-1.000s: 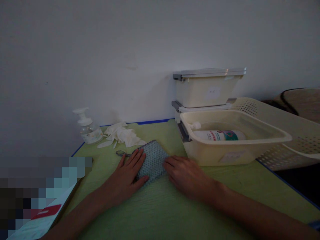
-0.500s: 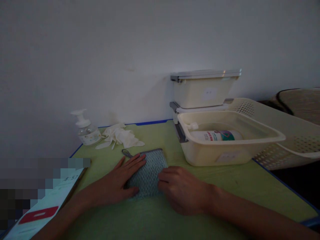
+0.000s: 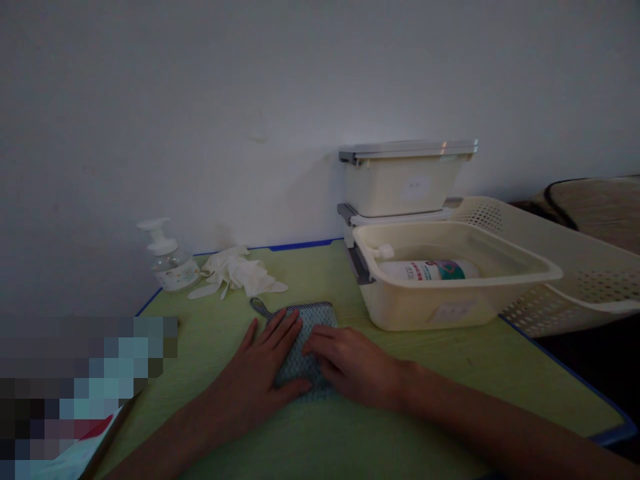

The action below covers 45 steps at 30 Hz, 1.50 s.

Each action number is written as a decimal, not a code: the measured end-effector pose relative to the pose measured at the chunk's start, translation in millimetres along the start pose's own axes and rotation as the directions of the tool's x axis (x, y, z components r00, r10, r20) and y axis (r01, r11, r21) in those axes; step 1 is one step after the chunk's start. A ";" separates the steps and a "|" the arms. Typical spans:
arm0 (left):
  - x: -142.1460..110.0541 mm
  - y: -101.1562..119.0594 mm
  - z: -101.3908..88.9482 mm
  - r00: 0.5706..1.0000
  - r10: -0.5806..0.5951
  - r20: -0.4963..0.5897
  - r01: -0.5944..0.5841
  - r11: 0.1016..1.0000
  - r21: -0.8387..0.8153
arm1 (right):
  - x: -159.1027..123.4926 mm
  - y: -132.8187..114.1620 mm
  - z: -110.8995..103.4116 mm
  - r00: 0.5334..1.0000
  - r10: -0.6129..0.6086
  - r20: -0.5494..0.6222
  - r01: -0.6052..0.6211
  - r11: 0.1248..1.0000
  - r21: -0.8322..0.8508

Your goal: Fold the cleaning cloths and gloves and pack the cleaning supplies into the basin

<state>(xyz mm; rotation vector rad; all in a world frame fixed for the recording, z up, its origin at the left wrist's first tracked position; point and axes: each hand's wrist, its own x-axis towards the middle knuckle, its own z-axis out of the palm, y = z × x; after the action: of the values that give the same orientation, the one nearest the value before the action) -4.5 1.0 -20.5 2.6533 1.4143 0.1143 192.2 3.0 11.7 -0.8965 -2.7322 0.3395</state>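
Blue cloth (image 3: 299, 365) flat on green table (image 3: 400, 443), left hand (image 3: 260, 375) laid on it, fingers spread, right hand (image 3: 357, 370) over its right side, fingers curled, cannot tell if pinching, crumpled gloves (image 3: 245, 273) beyond, pump bottle (image 3: 176, 272) beside them.

Head view: from above near side, faces forward and down, close over green tabletop (image 3: 475, 360), wall (image 3: 250, 100) beyond.

A pump bottle (image 3: 175, 272) is set beside crumpled white gloves (image 3: 245, 273); a white bottle (image 3: 425, 271) is held in an open tub (image 3: 407, 308).
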 end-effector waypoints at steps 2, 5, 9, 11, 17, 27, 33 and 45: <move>-0.2 0.2 -1.4 1.000 -0.006 0.004 0.007 1.000 -0.008 | 1.7 0.3 4.0 1.000 -0.020 -0.017 0.020 1.000 0.018; 0.1 2.4 -4.0 0.999 -0.028 0.029 0.029 0.999 -0.020 | 2.8 0.3 7.7 0.998 -0.056 -0.016 0.057 0.998 0.035; 0.9 5.3 -8.3 0.998 -0.034 0.051 0.035 0.999 -0.017 | 1.8 2.6 8.6 0.997 -0.064 -0.045 0.068 0.993 0.093; 1.0 6.2 -10.4 0.996 -0.041 0.078 0.042 0.999 -0.008 | 0.7 5.0 8.4 0.998 -0.053 -0.037 0.057 0.992 0.115; 0.6 8.5 -13.2 0.991 -0.064 0.116 0.062 0.998 0.018 | -2.5 12.5 7.3 1.000 -0.002 0.029 -0.001 0.995 0.102; 0.4 6.8 -10.3 0.995 -0.050 0.081 0.051 0.999 -0.005 | -7.5 16.6 1.4 0.980 0.122 0.156 -0.128 0.991 0.032; 0.4 7.4 -12.5 0.993 -0.056 0.102 0.056 0.998 0.004 | -7.2 15.0 2.7 0.976 0.177 0.130 -0.176 0.984 -0.018; 0.0 7.1 -12.5 0.995 -0.048 0.091 0.048 0.999 0.003 | -4.0 13.0 0.5 0.961 0.233 0.149 -0.230 0.973 -0.035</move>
<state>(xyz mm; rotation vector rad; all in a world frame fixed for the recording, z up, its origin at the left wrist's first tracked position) -0.3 -1.9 -7.0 2.5873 1.4475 -0.0118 202.3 10.6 6.8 -1.2481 -2.7735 0.4450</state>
